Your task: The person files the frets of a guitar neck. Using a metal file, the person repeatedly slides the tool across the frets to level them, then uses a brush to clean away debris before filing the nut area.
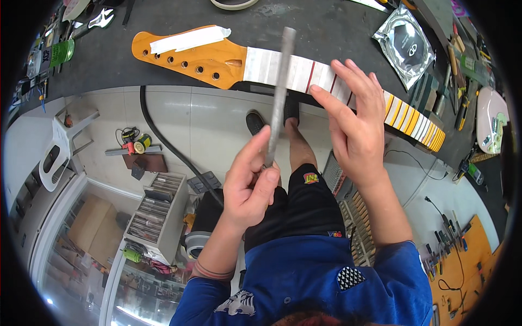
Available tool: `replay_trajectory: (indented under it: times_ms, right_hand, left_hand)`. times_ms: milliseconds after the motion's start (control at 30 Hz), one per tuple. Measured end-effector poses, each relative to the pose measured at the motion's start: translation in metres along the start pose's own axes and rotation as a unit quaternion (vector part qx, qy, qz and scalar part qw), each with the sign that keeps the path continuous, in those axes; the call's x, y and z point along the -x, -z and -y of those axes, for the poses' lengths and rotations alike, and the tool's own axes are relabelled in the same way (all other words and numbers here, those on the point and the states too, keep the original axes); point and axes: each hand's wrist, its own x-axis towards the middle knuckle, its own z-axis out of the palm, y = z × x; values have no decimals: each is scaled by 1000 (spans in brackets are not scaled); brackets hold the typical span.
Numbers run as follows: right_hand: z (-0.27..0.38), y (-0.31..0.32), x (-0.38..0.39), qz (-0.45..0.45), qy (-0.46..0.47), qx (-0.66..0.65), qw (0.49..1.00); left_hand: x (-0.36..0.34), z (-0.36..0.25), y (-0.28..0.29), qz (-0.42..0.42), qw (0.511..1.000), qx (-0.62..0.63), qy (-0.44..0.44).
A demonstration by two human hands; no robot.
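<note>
The table (pixel 321 32) carries the guitar neck (pixel 300 71) along its near edge. Right hand (pixel 359 122): grip spread over the neck; contact cannot be told. Left hand (pixel 247 187): grip pinching the grey rod (pixel 279 98). Caution: a slack pinch could drop the rod, denting the neck. Quantities: one neck, two hands, one rod, six tuner holes (pixel 199 69).

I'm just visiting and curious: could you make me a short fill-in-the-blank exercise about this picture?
1. The grey rod is held not by the right hand but by the ____ one.
2. Counting the round holes in the guitar neck's headstock gives ____.
3. The tape-like strip on the headstock is coloured ____.
4. The person's shirt is mainly ____.

Missing words: left; six; white; blue.
</note>
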Motion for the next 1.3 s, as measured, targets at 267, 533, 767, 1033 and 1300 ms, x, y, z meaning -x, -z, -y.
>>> replay_trajectory:
  times_ms: [267,533,767,1033,1300]
  right_hand:
    - [-2,-3,3,-19,14,-1,1000]
    - [-6,-4,4,-27,25,-1,999]
    - [-2,-3,3,-22,16,-16,1000]
    - [-11,-1,5,-12,29,-12,999]
    - [-9,1,4,-2,27,-20,999]
  left_hand:
    - [17,32,-4,-17,997,-74,18]
    - [44,49,2,-1,981,-182,-65]
    - [-46,-4,-37,-43,985,-165,12]
    - [42,33,-4,-3,959,-280,-38]
    - [-56,17,-34,-46,952,-249,-175]
